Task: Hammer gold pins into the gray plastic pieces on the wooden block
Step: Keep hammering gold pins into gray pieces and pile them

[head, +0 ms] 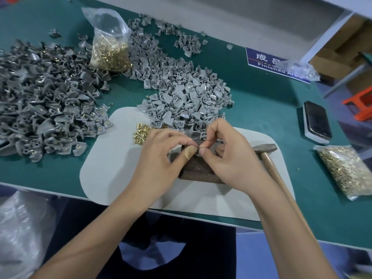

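Small-parts assembly bench, factory floor.
Green mat covered in bulk heaps of gray pieces, a darker heap with pins fitted, bagged gold pins, hammer by a wooden block. Blue sign reads "Finished Area". Cardboard boxes on the shelving beside.

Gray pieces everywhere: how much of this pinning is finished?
Done: the darker pile on the left shows gold in its pieces. In hand: both hands, left hand and right hand, pinch something small over the wooden block; the hammer lies idle. Left: the lighter gray pile and loose gold pins.
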A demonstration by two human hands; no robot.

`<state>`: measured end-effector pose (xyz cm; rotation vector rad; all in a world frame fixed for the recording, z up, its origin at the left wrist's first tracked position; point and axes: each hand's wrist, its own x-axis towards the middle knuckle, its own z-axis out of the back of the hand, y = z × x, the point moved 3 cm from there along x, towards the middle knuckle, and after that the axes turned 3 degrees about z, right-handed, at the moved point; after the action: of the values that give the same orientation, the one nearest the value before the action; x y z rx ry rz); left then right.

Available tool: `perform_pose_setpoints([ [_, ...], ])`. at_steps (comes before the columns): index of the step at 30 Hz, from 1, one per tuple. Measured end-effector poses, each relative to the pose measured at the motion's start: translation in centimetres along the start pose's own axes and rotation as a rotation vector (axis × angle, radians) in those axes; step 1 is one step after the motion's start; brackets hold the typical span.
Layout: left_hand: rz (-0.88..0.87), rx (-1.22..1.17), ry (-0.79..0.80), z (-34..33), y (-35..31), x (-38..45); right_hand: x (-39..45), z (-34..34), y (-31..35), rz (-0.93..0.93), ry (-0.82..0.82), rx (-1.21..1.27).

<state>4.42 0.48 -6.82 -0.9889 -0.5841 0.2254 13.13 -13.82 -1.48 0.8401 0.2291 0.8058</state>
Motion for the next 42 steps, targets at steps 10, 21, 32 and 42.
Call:
perform_pose_setpoints([
  [10,0.002,-0.011,-0.005,0.1,0.1,0.0,-0.3,0.0,0.2,0.019,-0.020,-0.140],
  [21,0.015,-0.012,0.041,0.3,0.1,0.0,-2.8,-0.8,-0.3,0.072,-0.347,0.059],
  [32,-0.069,0.028,0.112,-0.1,-0.4,-0.2,-11.3,6.5,-7.6,-0.467,-0.714,-0.254],
  [42,-0.073,0.027,0.128,-0.1,0.0,-0.2,-10.2,5.3,-8.7,-0.600,-0.429,-0.622],
])
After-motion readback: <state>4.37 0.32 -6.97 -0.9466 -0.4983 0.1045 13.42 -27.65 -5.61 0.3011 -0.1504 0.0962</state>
